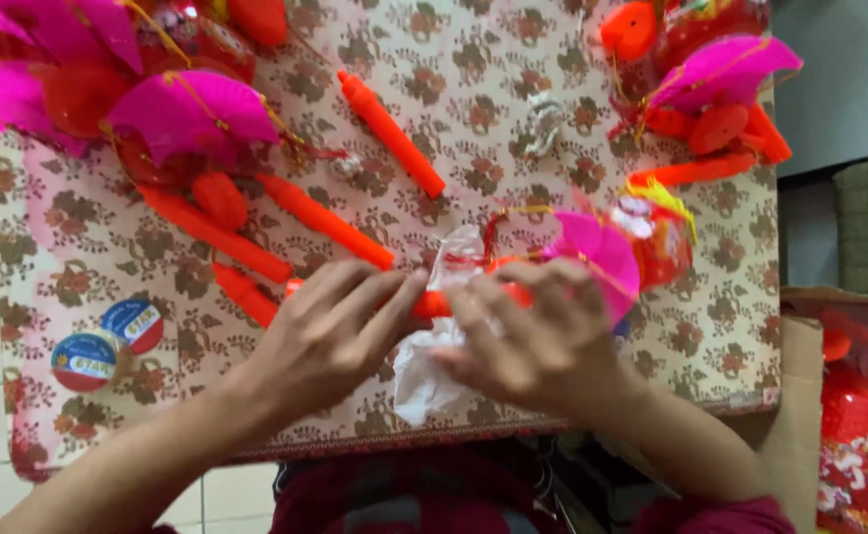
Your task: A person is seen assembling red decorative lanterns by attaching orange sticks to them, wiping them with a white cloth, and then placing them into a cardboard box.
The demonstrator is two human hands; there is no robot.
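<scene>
Both hands, left hand [330, 331] and right hand [543, 341], pinching orange stick [434, 304] inside clear wrapper [434, 366]; pink fan toy [602, 252] half wrapped, more sticks [325, 220] far left, unwrapped.

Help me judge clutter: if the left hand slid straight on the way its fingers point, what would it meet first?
Probably the right hand, whose fingers grip the same orange plastic stick that the left hand holds; the clear plastic wrapper lies close by.

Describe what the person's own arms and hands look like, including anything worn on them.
Both forearms are bare, with no sleeves reaching them in view. The left hand and the right hand wear no gloves, and no rings, watch or bracelets are visible. At the bottom edge, dark maroon clothing shows near the right elbow.
</scene>
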